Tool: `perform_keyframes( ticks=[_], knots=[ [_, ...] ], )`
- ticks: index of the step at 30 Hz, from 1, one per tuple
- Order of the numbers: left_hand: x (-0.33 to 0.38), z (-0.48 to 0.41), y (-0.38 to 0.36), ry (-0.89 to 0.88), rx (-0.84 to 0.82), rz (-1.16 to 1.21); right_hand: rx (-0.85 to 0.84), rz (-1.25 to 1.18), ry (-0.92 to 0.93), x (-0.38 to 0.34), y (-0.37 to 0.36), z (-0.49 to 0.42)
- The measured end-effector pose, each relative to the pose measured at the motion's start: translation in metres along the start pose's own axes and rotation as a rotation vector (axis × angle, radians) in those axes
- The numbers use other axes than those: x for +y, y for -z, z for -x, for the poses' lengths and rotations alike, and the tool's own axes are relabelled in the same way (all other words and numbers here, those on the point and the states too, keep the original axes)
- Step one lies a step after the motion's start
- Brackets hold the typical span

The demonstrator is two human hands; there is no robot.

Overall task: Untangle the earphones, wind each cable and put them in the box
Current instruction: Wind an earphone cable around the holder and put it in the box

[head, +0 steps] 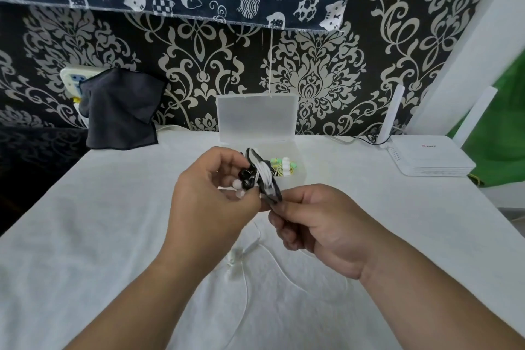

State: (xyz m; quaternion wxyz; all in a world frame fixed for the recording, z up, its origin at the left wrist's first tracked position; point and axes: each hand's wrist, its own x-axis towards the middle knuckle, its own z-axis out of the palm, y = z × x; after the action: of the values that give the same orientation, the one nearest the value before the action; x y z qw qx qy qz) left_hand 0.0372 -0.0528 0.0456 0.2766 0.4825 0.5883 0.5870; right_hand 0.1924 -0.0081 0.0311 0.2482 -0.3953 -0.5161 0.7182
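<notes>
The black-and-white earphone bundle [262, 179] hangs between both hands above the desk [113, 221], just in front of the open clear box [257, 116]. The left hand [210, 193] curls round its earbud end; the right hand [321, 224] pinches its lower end. The cable is wound in tight loops, black buds with white tips. Green earphones [281, 167] lie in the box; white earphones [237, 258] lie loose on the desk beneath the hands.

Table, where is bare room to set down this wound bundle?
Bare tablecloth lies left of the left hand, up to the dark cloth, and right of the right hand, up to the router. Crowded between them: white earphones sprawl.
</notes>
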Motion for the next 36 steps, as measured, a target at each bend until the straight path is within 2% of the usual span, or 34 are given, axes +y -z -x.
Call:
perform_keyframes(
  ticks=[8, 14, 20, 23, 27, 30, 36],
  knots=[
    [-0.009, -0.003, 0.002, -0.022, -0.054, -0.199, 0.025, -0.013, 0.056, -0.001, 0.0, 0.001],
    [-0.009, -0.003, 0.007, -0.065, -0.275, -0.309, 0.092, -0.064, 0.072, -0.006, 0.007, 0.001],
    [-0.018, -0.01, 0.009, -0.197, -0.237, -0.447, 0.044, -0.061, 0.083, -0.01, 0.009, 0.004],
    [-0.019, -0.007, 0.008, -0.198, -0.262, -0.388, 0.033, -0.082, 0.096, -0.012, 0.01, 0.005],
    [-0.015, -0.001, 0.002, -0.049, -0.231, -0.219, 0.044, -0.112, 0.098, -0.014, 0.008, 0.005],
    [-0.014, -0.001, -0.001, -0.02, -0.205, -0.116, 0.045, -0.113, 0.095, -0.015, 0.006, 0.006],
    [-0.013, 0.001, -0.003, 0.05, -0.258, 0.039, 0.079, -0.051, 0.091, -0.013, 0.003, 0.007]
  ],
)
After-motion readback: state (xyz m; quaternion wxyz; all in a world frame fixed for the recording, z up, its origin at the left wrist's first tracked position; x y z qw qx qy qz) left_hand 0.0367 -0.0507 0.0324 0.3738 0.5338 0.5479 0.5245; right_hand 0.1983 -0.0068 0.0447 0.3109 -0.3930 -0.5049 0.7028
